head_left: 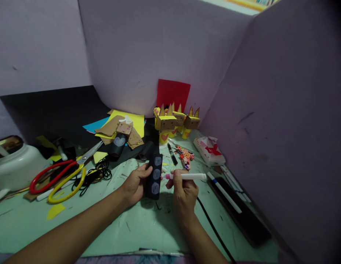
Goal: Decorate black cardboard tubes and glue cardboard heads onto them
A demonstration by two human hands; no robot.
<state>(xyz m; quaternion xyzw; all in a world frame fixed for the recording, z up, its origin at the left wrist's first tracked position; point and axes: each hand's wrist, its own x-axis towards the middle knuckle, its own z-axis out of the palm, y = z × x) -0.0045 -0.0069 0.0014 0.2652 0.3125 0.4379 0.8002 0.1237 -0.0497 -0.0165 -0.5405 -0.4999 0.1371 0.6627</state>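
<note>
My left hand (135, 183) is closed around a black paper tube (153, 187), which stands nearly upright above the table. Three pale, chalky round marks run down the tube's front. In my right hand (184, 194) is a white marker pen (193, 176) with a pink end pointing left, its tip close to the tube's right edge. Whether the tip touches the tube I cannot tell. Behind them, a small cardboard-headed figure (124, 128) with a black tube body and a pale heart leans on paper scraps.
Scissors (80, 161) with red and yellow handles lie left, beside tangled black cord (100, 174) and a white pot (18, 165). Yellow cardboard figures (167, 124) stand at the back. On the right are a tissue pack (210, 151) and a dark slab (250, 223) with a marker on it.
</note>
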